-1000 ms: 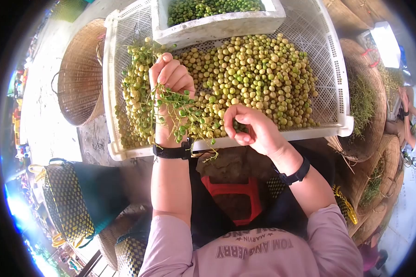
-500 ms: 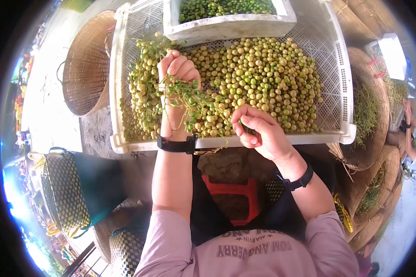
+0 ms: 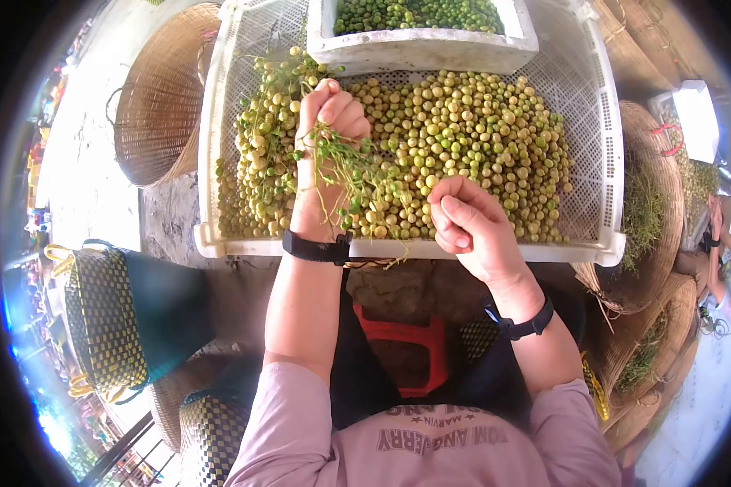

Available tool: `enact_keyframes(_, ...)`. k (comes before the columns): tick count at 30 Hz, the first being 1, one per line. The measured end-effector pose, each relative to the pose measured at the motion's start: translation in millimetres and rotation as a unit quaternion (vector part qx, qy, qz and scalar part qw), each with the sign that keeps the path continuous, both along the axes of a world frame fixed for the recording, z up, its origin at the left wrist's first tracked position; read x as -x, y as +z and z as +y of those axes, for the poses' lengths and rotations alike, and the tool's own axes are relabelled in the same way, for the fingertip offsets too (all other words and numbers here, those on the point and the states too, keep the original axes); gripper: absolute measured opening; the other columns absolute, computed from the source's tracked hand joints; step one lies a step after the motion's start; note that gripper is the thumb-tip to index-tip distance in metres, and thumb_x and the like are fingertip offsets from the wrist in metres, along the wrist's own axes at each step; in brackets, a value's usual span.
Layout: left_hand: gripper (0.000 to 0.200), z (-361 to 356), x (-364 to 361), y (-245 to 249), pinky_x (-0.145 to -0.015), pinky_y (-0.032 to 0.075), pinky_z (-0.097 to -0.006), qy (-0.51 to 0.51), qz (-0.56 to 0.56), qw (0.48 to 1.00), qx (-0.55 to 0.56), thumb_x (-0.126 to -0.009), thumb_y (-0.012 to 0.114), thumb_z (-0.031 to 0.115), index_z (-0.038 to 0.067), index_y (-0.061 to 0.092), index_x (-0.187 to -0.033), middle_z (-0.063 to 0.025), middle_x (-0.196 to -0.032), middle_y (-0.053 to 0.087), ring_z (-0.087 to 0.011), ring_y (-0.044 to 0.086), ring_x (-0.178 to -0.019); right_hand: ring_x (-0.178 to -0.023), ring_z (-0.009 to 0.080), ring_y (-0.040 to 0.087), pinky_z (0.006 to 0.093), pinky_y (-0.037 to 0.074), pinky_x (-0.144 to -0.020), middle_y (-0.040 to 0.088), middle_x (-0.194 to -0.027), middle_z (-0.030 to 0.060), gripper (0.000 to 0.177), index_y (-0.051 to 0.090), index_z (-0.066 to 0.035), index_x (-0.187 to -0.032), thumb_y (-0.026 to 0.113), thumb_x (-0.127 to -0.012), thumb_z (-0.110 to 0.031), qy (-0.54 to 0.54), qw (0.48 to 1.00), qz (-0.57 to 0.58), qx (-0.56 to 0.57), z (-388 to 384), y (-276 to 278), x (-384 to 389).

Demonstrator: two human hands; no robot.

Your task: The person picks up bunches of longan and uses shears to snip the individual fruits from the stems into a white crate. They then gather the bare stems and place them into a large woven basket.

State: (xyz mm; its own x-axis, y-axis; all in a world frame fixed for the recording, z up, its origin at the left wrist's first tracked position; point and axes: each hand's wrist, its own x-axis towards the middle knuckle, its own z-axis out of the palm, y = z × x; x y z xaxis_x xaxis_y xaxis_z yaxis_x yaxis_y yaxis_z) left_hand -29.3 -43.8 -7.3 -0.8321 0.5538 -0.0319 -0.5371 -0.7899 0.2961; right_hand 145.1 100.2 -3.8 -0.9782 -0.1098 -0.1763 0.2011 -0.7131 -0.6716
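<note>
My left hand [image 3: 335, 114] is closed around a bunch of thin green stems [image 3: 351, 174] with small green fruits on them. The stems hang back over my wrist, above the left part of a white perforated crate [image 3: 414, 250]. A heap of round yellow-green fruits [image 3: 487, 146] covers much of the crate's floor. More fruits still on stems [image 3: 261, 138] lie beside my left hand. My right hand [image 3: 475, 226] is over the crate's near rim, thumb and fingers pinched together. Whatever it may hold is hidden by the fingers.
A white foam box [image 3: 422, 55] of smaller, greener fruits stands in the crate's far part. A wicker basket [image 3: 158, 105] is at the left, with a checkered woven basket [image 3: 105, 312] nearer. Wicker baskets [image 3: 650, 195] with stems stand at the right. A red stool [image 3: 414, 333] is below.
The view has shifted slightly, so the crate appears farther right. My right hand's fingers have drawn closer together. My left hand keeps its hold on the stems.
</note>
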Motion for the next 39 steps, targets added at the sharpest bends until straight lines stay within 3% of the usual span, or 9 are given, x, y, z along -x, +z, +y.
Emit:
enact_keyframes(4,0.012,9.4,-14.1,6.2,-0.046,0.024,-0.0206,-0.038,0.059,0.991,0.116,-0.096,0.049,0.018,0.01,0.051,-0.087,0.0094,-0.058,0.036,-0.0023,0.028,-0.049,-0.052,0.0015,0.033,0.0158,0.025,-0.046,0.052,-0.078,-0.001,0.023,0.056,-0.006,-0.098,0.044,-0.098,-0.026,0.009,0.999,-0.04,-0.019,0.2,0.2,4.0)
enact_keyframes(8,0.018,13.0,-18.8,7.8,-0.047,0.024,-0.0209,-0.056,0.092,0.977,0.184,-0.096,0.048,0.02,0.013,0.045,-0.08,0.0096,-0.058,0.034,-0.0022,0.028,-0.05,-0.055,0.0009,0.035,0.0173,0.027,-0.047,0.05,-0.077,-0.0029,0.019,0.057,-0.007,-0.093,0.06,-0.093,-0.026,0.021,0.99,-0.063,-0.127,-6.1,4.0,5.6)
enact_keyframes(10,0.018,13.9,-19.9,7.8,-0.047,0.024,-0.0214,-0.056,0.095,0.974,0.199,-0.096,0.048,0.02,0.013,0.044,-0.08,0.0096,-0.058,0.033,-0.0023,0.027,-0.05,-0.056,-0.0004,0.035,0.0174,0.027,-0.047,0.048,-0.074,-0.0054,0.016,0.057,-0.008,-0.093,0.062,-0.092,-0.023,0.022,0.95,0.017,-0.311,-9.3,5.3,8.5)
enact_keyframes(14,0.018,15.1,-19.4,6.4,-0.045,0.023,-0.0221,-0.037,0.07,0.984,0.16,-0.097,0.047,0.02,0.012,0.046,-0.081,0.0094,-0.058,0.033,-0.0026,0.026,-0.048,-0.056,-0.0005,0.036,0.0177,0.027,-0.046,0.048,-0.074,-0.0067,0.013,0.058,-0.009,-0.094,0.06,-0.094,-0.022,0.009,0.962,0.01,-0.272,-11.1,0.8,7.0)
enact_keyframes(16,0.016,13.0,-16.2,6.5,-0.044,0.023,-0.0219,-0.037,0.039,0.99,0.131,-0.097,0.047,0.019,0.011,0.048,-0.083,0.0093,-0.057,0.034,-0.0027,0.026,-0.048,-0.056,0.0,0.036,0.0172,0.026,-0.047,0.048,-0.074,-0.0071,0.013,0.057,-0.01,-0.094,0.058,-0.095,-0.023,-0.008,0.995,-0.024,-0.099,-9.5,1.8,4.5)
enact_keyframes(19,0.014,8.4,-8.4,3.5,-0.043,0.022,-0.0211,-0.059,0.01,0.997,0.044,-0.098,0.046,0.017,0.008,0.052,-0.089,0.009,-0.056,0.035,-0.003,0.026,-0.046,-0.055,0.0004,0.035,0.0164,0.026,-0.046,0.049,-0.075,-0.0062,0.017,0.056,-0.009,-0.094,0.055,-0.097,-0.026,-0.014,0.999,-0.037,0.001,-6.6,0.1,6.8)
enact_keyframes(24,0.012,14.1,-14.7,0.2,-0.043,0.022,-0.0212,-0.064,0.035,0.996,0.06,-0.097,0.047,0.017,0.008,0.051,-0.09,0.0089,-0.056,0.036,-0.003,0.026,-0.046,-0.052,-0.0009,0.035,0.0156,0.024,-0.045,0.051,-0.075,-0.0054,0.013,0.057,-0.007,-0.102,0.052,-0.096,-0.017,0.016,0.996,-0.086,-0.012,-10.7,-0.6,8.4)
enact_keyframes(27,0.013,17.3,-15.8,-0.1,-0.043,0.023,-0.0212,-0.071,0.034,0.994,0.075,-0.097,0.047,0.017,0.007,0.051,-0.089,0.0083,-0.055,0.036,-0.0033,0.027,-0.046,-0.052,-0.002,0.033,0.0152,0.023,-0.044,0.049,-0.075,-0.0064,0.019,0.059,-0.007,-0.106,0.056,-0.096,-0.022,0.015,0.993,-0.093,-0.077,-16.8,-4.0,8.6)
enact_keyframes(39,0.017,18.7,-18.2,1.3,-0.042,0.022,-0.0215,-0.076,0.043,0.991,0.102,-0.098,0.046,0.018,0.008,0.053,-0.086,0.0077,-0.053,0.038,-0.0036,0.028,-0.045,-0.052,-0.002,0.03,0.015,0.021,-0.045,0.044,-0.07,-0.0091,0.019,0.059,-0.01,-0.101,0.056,-0.096,-0.029,-0.001,0.996,-0.059,-0.062,-19.9,-0.5,10.0)
